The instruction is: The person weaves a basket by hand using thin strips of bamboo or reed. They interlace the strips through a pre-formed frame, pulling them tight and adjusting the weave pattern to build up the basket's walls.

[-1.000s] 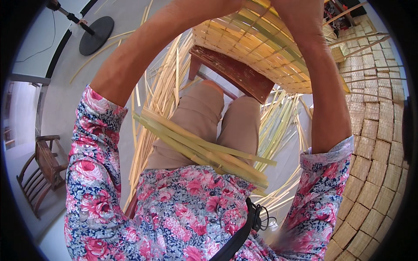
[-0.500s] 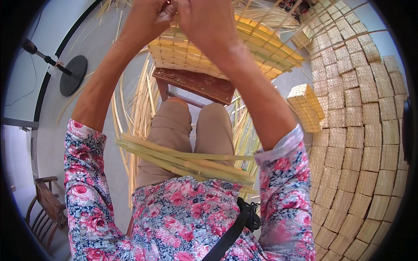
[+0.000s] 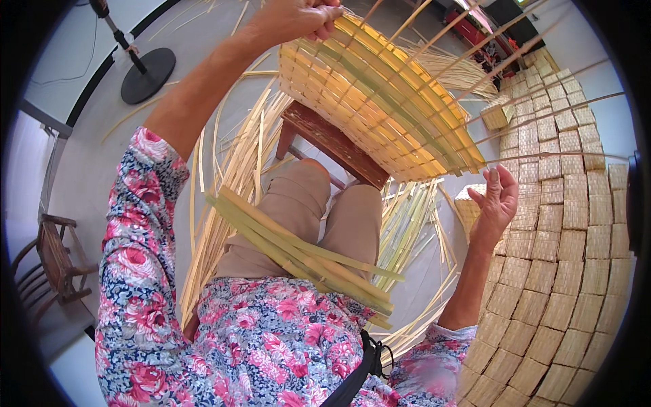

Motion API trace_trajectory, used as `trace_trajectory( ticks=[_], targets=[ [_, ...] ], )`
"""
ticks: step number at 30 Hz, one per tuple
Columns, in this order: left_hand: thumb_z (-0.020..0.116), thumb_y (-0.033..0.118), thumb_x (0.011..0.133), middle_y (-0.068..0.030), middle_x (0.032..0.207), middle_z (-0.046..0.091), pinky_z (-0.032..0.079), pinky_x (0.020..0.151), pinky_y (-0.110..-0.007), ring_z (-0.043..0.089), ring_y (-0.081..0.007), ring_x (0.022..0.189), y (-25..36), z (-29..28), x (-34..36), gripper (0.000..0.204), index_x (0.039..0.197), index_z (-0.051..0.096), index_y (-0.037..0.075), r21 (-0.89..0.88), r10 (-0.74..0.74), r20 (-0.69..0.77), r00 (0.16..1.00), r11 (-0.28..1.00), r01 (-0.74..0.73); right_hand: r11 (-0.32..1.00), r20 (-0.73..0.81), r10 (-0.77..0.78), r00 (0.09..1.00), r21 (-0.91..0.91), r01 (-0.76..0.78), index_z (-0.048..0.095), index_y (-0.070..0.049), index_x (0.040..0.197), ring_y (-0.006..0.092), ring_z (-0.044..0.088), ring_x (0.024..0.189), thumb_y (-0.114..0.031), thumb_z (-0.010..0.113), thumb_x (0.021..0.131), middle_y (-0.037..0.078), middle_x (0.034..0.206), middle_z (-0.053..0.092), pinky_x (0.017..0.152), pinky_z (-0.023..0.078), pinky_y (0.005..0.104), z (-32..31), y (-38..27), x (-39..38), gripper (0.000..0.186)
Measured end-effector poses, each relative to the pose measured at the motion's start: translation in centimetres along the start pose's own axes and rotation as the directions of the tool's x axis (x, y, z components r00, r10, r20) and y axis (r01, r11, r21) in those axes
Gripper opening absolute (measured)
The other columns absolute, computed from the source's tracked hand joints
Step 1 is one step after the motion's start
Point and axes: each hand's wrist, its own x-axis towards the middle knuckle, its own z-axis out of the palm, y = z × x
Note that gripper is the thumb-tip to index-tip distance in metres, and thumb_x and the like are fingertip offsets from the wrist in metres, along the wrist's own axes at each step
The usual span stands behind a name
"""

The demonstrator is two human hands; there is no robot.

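A partly woven bamboo basket in pale yellow and green strips leans over a red-brown wooden stool. Long bare stakes stick out from its upper right side. At the basket's upper left corner, my left hand is closed with the fingertips pinched on its edge; exactly which strip they grip is hidden. My right hand is raised just off the basket's right corner, fingers half bent and apart, with nothing visible in it. Several flat green-yellow bamboo strips lie across my lap.
Rows of finished woven pieces cover the floor at right, with a small woven box beside them. Loose strips lie both sides of my legs. A wooden chair and a round-based stand are at left.
My hands were together at the top of the basket; the right has drawn away down and right to the far corner. The left stays at the upper edge. The view has shifted.
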Motion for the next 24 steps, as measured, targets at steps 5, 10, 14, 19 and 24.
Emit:
trace_trajectory(
  ticks=[5, 10, 14, 19, 24],
  targets=[
    [0.059, 0.007, 0.096, -0.0098, 0.071, 0.069, 0.056, 0.053, -0.029, 0.069, -0.0147, 0.062, -1.4, -2.1, 1.2, 0.013, 0.088, 0.064, -0.002, -0.034, 0.12, 0.031, 0.992, 0.992, -0.119, 0.98, 0.122, 0.108, 0.987, 0.153, -0.127, 0.062, -0.001, 0.113, 0.0151, 0.065, 0.093, -0.02, 0.062, 0.101, 0.004, 0.1, 0.062, 0.072, 0.063, 0.0324, 2.0, 1.9, 1.6, 0.021],
    [0.063, 0.008, 0.095, -0.009, 0.068, 0.068, 0.054, 0.052, -0.028, 0.068, -0.0138, 0.061, -1.1, 0.2, 0.1, 0.011, 0.09, 0.064, -0.002, 0.048, 0.247, 0.073, 0.966, 0.967, -0.251, 0.987, 0.107, 0.076, 0.991, 0.133, -0.09, 0.061, 0.001, 0.112, 0.0201, 0.063, 0.091, -0.014, 0.059, 0.102, 0.011, 0.104, 0.064, 0.083, 0.063, 0.0409, -1.0, 5.4, 5.3, 0.018],
    [0.067, 0.012, 0.094, -0.0088, 0.076, 0.068, 0.053, 0.057, -0.028, 0.067, -0.0132, 0.065, -1.5, 1.5, -2.8, 0.014, 0.101, 0.064, 0.0, 0.068, 0.263, 0.013, 0.965, 0.962, -0.263, 0.992, 0.085, 0.079, 0.993, 0.091, -0.087, 0.061, 0.003, 0.114, 0.0209, 0.065, 0.097, -0.012, 0.059, 0.102, 0.013, 0.108, 0.066, 0.086, 0.063, 0.0399, -1.9, 5.3, 5.0, 0.019],
    [0.072, 0.018, 0.092, -0.0116, 0.098, 0.072, 0.054, 0.074, -0.031, 0.069, -0.0167, 0.088, -2.8, -0.9, -11.4, 0.03, 0.116, 0.066, 0.003, 0.305, 0.28, 0.406, 0.87, 0.856, -0.417, 0.998, 0.039, 0.057, 0.998, 0.019, -0.057, 0.059, 0.004, 0.118, 0.0216, 0.065, 0.104, -0.014, 0.06, 0.102, 0.015, 0.111, 0.066, 0.089, 0.062, 0.0393, -2.8, 3.5, 1.9, 0.024],
    [0.072, 0.024, 0.091, -0.0163, 0.116, 0.067, 0.055, 0.086, -0.04, 0.065, -0.0305, 0.107, -6.2, -0.7, -21.2, 0.035, 0.12, 0.065, 0.006, 0.19, 0.036, 0.652, 0.757, 0.959, -0.209, 0.916, 0.564, 0.16, 0.81, -0.39, 0.091, 0.069, -0.004, 0.115, 0.0152, 0.063, 0.105, -0.018, 0.064, 0.1, 0.006, 0.11, 0.07, 0.089, 0.051, 0.0297, -6.8, 6.7, -7.8, 0.021]
  ],
)
